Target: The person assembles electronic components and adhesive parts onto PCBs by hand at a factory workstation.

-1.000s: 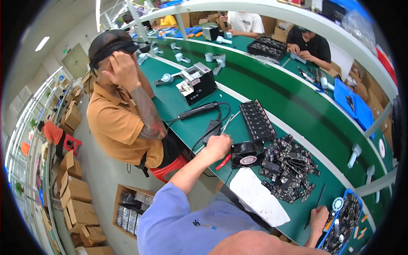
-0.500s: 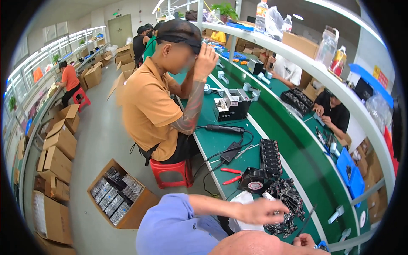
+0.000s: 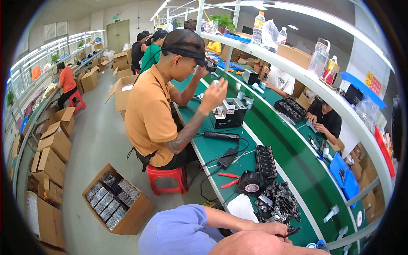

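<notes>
My left hand [image 3: 275, 228] has its fingers curled together at the near edge of a pile of small black circuit-board parts [image 3: 278, 199]. What it pinches is too small to make out. Close below it is my right hand [image 3: 287, 240], mostly hidden behind my arm, closed on a slim dark tool [image 3: 293, 232] that points to the right. A white cloth or sheet [image 3: 242, 207] lies beside my left forearm. Behind the pile stand a round black fan [image 3: 250, 182] and a black rack of several slots [image 3: 266, 162].
Red-handled pliers [image 3: 229, 180] and a corded black tool [image 3: 221, 135] lie on the green bench [image 3: 204, 157]. A co-worker in an orange shirt [image 3: 148, 114] sits to the left, by a black machine [image 3: 229, 114]. A carton of packed parts [image 3: 131, 221] stands on the floor. Blue trays [image 3: 344, 178] are at right.
My left hand has come down from above the pile, its spread fingers now curled, to meet my right hand. The slim tool has moved left and tipped flatter. The co-worker's hand has left their head.
</notes>
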